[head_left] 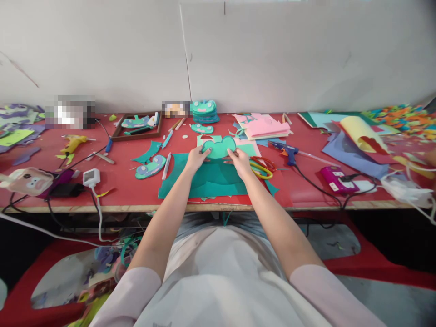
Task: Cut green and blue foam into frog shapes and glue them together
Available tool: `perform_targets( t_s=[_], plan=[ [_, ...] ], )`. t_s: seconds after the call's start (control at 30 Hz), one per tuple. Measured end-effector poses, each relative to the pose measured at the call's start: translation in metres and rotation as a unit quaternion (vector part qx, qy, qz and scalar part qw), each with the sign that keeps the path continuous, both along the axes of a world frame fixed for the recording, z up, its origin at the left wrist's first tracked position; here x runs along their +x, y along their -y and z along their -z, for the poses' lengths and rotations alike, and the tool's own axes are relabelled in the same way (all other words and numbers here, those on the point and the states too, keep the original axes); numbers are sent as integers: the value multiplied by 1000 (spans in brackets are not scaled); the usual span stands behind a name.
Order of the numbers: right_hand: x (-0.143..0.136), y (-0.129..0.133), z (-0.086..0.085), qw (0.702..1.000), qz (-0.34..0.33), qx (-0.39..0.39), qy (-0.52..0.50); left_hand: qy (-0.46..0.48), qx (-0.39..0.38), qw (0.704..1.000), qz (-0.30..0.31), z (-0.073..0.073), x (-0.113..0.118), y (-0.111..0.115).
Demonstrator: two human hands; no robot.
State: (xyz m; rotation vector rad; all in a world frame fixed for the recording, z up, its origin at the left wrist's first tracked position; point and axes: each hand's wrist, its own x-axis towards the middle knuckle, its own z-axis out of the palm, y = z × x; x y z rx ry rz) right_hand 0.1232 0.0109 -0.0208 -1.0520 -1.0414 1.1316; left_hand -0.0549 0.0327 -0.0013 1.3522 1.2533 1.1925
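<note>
A light green cut-out with a wavy top edge (220, 148) is held up between both hands. My left hand (198, 159) pinches its left end, and my right hand (240, 161) pinches its right end. Below it, a dark green sheet (218, 179) lies on the red table (136, 195). Scissors with red and yellow handles (264, 167) rest just right of my right hand. A pale pen (166, 166) lies left of the sheet, near a green and blue decorated piece (150, 167).
Stacked green pieces (204, 111) stand at the back, left of pink sheets (260, 126). A brown tray (138, 127) holds pieces and pens. A blue glue gun (289, 152) and purple power strip (339, 180) lie right; a yellow glue gun (73, 144) lies left.
</note>
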Motion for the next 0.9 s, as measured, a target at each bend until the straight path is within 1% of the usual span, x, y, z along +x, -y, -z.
perform_targets(
  t_s=[0.23,0.5,0.7,0.83,0.9],
  plan=[
    [0,1,-2,1000,0,2,-6,-30,5,1000,6,1,-1,-1],
    [0,2,-2,1000,0,-3,-2,-26,3,1000,2,-3,1,1],
    [2,-1,3,1000,8,3,-5,-21,-25,999,3,-4,2,1],
    [1,0,1,1000,15,0,3,-7,-41,999,12,-4,3,2],
    [1,1,0,1000,17,0,5,1,-42,999,5,-5,3,2]
  ],
)
